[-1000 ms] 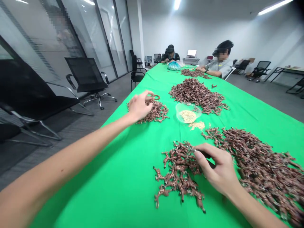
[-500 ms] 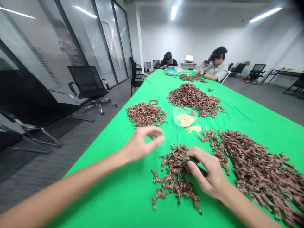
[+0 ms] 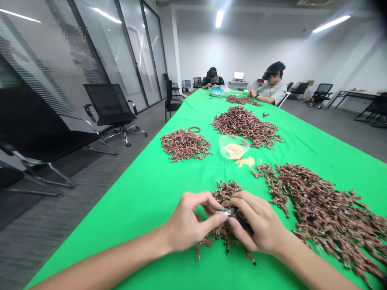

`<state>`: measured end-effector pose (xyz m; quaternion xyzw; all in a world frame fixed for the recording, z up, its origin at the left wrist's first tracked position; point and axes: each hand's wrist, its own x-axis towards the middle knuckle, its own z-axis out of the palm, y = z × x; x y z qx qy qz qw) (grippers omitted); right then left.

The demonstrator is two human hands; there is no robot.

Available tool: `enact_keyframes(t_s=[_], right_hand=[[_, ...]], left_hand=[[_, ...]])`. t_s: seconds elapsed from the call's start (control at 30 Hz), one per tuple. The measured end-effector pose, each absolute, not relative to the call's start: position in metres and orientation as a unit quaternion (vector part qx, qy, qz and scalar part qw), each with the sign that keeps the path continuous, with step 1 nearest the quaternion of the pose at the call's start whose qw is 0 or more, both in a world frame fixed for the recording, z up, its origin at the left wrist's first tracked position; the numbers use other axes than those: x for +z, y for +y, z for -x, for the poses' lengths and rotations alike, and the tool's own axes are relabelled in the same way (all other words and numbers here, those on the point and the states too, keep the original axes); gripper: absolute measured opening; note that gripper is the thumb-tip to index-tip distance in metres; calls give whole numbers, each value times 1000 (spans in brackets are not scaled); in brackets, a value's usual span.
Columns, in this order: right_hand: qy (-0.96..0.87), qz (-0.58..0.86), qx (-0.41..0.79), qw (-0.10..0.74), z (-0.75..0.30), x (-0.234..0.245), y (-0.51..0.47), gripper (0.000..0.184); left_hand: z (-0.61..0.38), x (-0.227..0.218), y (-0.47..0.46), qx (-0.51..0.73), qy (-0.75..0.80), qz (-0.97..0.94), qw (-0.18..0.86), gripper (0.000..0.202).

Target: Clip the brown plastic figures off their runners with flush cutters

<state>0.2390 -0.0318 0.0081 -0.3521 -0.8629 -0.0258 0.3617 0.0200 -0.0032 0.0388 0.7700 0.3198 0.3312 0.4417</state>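
Observation:
My right hand [image 3: 256, 221] is closed around a small pair of pliers [image 3: 228, 211] with dark handles and short metal jaws pointing left. My left hand [image 3: 193, 219] meets it at the jaws, thumb and forefinger drawn together there; whatever lies between those fingertips is too small or hidden to make out. Beneath both hands lies a loose heap of small brown animal figures [image 3: 226, 191], horse-like in shape, partly covered by my fingers. A larger spread of the same brown figures [image 3: 326, 209] lies to the right of my right hand.
Beyond my hands stand a clear plastic bowl [image 3: 234, 147] of small pale bits, a spill of pale bits [image 3: 245, 162], two more figure piles and a brown ring [image 3: 194, 129] on the green tablecloth [image 3: 136, 201]. Two people sit farther along; office chairs [image 3: 107, 104] line the left.
My left hand has come down and right from above the cloth to the plier jaws. My right hand, still holding the pliers, has shifted slightly left and lower.

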Motion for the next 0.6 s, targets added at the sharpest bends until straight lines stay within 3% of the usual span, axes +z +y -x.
enact_keyframes(t_s=[0.43, 0.6], right_hand=[[-894, 358, 56, 265, -239, 14, -36, 36], [-893, 409, 25, 187, -233, 22, -38, 29]], left_hand=[[-3, 33, 1, 279, 266, -824, 415, 18], [-3, 32, 6, 293, 284, -823, 396, 21]])
